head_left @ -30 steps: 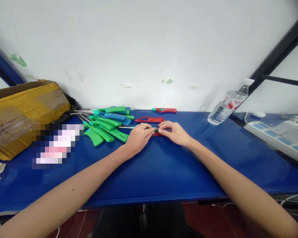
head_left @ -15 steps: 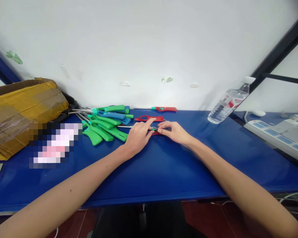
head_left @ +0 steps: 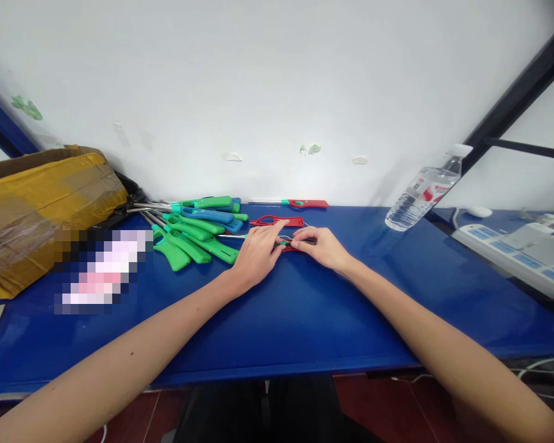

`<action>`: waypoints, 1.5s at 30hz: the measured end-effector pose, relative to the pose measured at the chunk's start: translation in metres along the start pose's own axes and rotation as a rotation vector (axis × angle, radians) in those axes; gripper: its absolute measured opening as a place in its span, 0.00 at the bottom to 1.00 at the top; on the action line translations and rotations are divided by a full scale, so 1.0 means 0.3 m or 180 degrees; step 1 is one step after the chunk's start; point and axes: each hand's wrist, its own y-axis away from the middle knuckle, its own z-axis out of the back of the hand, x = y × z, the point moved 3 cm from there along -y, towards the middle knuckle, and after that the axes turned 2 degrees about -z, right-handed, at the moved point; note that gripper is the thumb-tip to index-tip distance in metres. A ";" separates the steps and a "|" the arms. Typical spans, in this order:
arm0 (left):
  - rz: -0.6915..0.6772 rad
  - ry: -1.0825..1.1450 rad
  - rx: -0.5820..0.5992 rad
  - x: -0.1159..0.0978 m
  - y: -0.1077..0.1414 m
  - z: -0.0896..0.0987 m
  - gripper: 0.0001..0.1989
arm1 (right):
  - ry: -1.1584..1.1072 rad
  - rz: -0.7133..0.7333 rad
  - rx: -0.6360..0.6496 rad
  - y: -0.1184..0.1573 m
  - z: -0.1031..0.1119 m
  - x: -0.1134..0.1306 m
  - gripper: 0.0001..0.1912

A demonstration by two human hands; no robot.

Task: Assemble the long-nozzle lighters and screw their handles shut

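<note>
An opened long-nosed gas lighter (head_left: 233,236) lies on the blue table, its metal tube pointing left and its handle mostly covered by my hands. My left hand (head_left: 257,251) holds that lighter down near the trigger, thumb bent against it and index finger reaching forward. Past that fingertip is a loose red handle shell (head_left: 270,220). My right hand (head_left: 324,247) is closed in a pinch at the handle's right part; what sits between its fingertips is too small to make out. Farther back, a whole red lighter (head_left: 311,203) lies near the wall.
A pile of green and blue lighters (head_left: 198,231) lies left of my hands. Beyond it stands a taped cardboard box (head_left: 50,203), with a blurred-out patch beside it. A water bottle (head_left: 422,197) and a white power strip (head_left: 517,246) are on the right.
My right hand has shifted very slightly left at the lighter handle. My left hand stays in place on it, and the other things look the same.
</note>
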 end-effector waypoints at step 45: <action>-0.0059 0.0267 0.0329 0.024 -0.001 0.009 0.04 | 0.0658 0.0518 0.0266 0.007 0.027 0.023 0.07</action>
